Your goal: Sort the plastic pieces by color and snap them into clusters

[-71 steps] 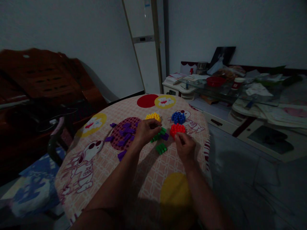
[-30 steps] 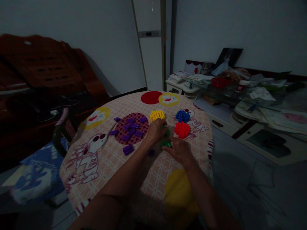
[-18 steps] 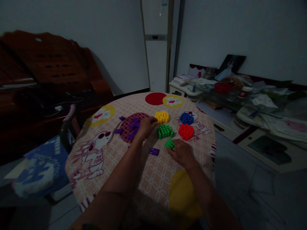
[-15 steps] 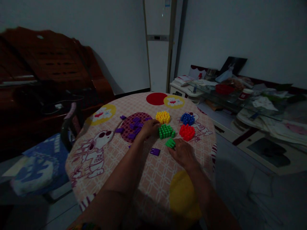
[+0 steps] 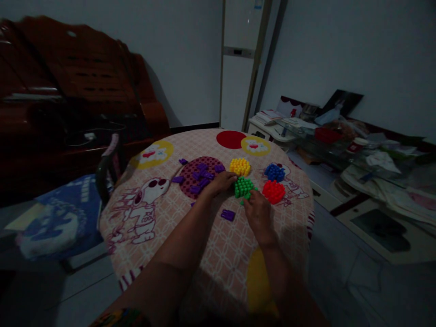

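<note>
My left hand lies low over the table, its fingers stretched out against the left side of a green cluster of knobbed plastic building blocks. At the near right edge of that cluster, my right hand pinches a small green building block, mostly hidden by the fingers. Just behind stands a yellow block cluster. To the right are a red block cluster and a blue block cluster. A single purple block rests between my forearms, and several purple blocks lie scattered left of my left hand.
The round table wears a patterned pink cloth. A chair with a blue cushion is on the left, before a wooden bench. A cluttered cabinet stands at right, a tall white unit behind.
The green block in my right hand has moved forward to the green cluster, after being picked up from the cloth. My left hand has come against the cluster's left side. The view has swung left.
</note>
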Available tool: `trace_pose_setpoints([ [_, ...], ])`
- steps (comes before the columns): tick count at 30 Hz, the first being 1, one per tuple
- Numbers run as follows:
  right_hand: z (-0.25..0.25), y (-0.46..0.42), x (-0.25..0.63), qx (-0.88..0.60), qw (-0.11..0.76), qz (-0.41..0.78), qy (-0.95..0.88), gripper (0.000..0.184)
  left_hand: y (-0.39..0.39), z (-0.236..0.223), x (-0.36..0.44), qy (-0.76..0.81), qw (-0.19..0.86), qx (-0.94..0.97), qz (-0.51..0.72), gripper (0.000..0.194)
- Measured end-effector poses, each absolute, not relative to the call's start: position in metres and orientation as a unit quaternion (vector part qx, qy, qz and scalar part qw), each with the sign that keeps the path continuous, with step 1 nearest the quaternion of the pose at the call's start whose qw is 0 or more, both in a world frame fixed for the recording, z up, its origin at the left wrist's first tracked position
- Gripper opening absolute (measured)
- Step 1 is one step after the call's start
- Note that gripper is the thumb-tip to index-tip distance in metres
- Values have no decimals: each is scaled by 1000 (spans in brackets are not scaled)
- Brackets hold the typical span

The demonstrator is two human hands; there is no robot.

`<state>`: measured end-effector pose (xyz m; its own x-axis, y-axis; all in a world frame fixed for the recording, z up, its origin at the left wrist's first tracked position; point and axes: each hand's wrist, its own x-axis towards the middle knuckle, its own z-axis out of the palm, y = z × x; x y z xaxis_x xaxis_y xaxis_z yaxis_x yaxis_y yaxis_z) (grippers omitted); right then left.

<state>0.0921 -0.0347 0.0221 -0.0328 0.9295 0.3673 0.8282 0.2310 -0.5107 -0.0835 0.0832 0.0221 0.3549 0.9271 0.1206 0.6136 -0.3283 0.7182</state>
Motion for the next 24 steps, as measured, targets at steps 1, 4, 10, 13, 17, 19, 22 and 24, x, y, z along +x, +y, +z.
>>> trace_pose_setpoints([
  [1,20,-34,92,-609,353,103,-703,26,84,21,-84,502,296,766,271,34],
  [4,14,-34,92,-599,397,144,-681,39,84,22,-83,498,312,762,272,35],
  [10,12,-32,88,-626,335,92,-698,56,79,29,-82,511,350,737,272,42],
  [13,11,-27,83,-638,327,78,-693,58,77,31,-82,514,355,734,265,44],
  [17,9,-25,82,-636,334,68,-692,58,75,32,-81,515,358,729,274,46],
  [19,7,-26,85,-630,347,66,-692,55,75,32,-80,511,367,726,279,47],
  [22,4,-28,96,-648,364,60,-666,46,75,30,-77,514,376,714,291,48],
  [24,2,-26,104,-665,365,56,-650,44,76,28,-76,519,374,710,295,49],
])
